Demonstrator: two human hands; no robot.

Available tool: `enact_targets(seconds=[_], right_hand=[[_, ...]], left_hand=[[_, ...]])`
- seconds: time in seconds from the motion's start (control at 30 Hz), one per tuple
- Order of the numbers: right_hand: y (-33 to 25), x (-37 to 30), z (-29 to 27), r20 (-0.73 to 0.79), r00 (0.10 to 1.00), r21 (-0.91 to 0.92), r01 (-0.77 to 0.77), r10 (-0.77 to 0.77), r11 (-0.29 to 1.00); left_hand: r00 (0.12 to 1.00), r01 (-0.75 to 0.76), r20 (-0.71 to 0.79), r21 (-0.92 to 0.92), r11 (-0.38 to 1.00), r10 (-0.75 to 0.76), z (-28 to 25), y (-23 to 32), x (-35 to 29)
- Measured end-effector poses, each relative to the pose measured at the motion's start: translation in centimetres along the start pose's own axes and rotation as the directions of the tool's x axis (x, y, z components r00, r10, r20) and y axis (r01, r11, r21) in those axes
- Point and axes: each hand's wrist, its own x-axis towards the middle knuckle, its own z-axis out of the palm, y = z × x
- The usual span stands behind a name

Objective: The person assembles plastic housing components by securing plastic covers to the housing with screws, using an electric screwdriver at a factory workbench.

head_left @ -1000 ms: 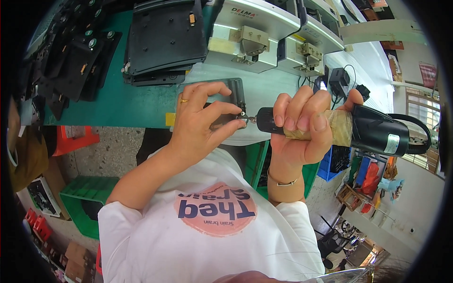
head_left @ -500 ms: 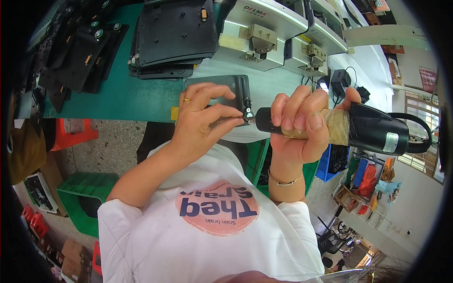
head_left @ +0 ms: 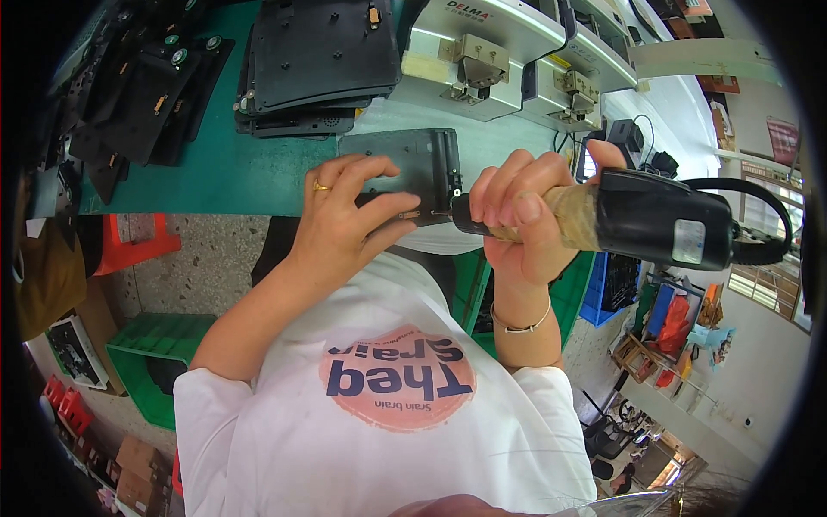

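Observation:
My right hand (head_left: 525,211) is wrapped round a black electric screwdriver (head_left: 663,215) with tan tape about its grip. The tool lies nearly level, its bit pointing left at the near right part of a flat black panel (head_left: 413,159). A small gold connector (head_left: 409,214) shows by the panel's near edge. My left hand (head_left: 349,207) hovers over the panel's left side, thumb and forefinger apart on either side of that connector. Nothing shows held in it. Whether a screw sits on the bit is too small to tell.
Black panels are stacked (head_left: 323,60) behind the work, with more panels (head_left: 146,95) at the far left. Two silver-grey machines (head_left: 469,65) stand at the back right. Below the table are green crates (head_left: 155,345) and a blue crate (head_left: 616,293).
My left finger and thumb have parted from the bit's tip and drawn left. The screwdriver has moved left, its bit now lower over the panel.

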Motion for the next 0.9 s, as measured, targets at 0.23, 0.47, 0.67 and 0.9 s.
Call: enact_targets(seconds=[0.23, 0.47, 0.67, 0.9], right_hand=[[1.9, -1.3, -1.4, 0.112, 0.992, -0.194, -0.040, 0.062, 0.980], [3.0, -1.7, -1.6, 0.104, 0.992, -0.190, -0.047, 0.068, 0.981], [3.3, -2.1, -1.7, 0.100, 0.992, -0.193, -0.063, 0.083, 0.979], [3.3, -1.5, -0.8, 0.276, 0.960, -0.388, 0.067, 0.047, 0.919]], left_hand=[[0.993, -0.115, 0.048, 0.107, 0.988, 0.111, 0.4, -0.6, -1.0], [0.992, -0.124, 0.036, 0.129, 0.984, 0.120, 0.5, -0.6, -1.0], [0.993, -0.119, 0.032, 0.129, 0.984, 0.116, 0.6, -0.7, -1.1], [0.997, -0.073, 0.046, 0.122, 0.990, 0.068, 0.5, -0.2, -0.9]])
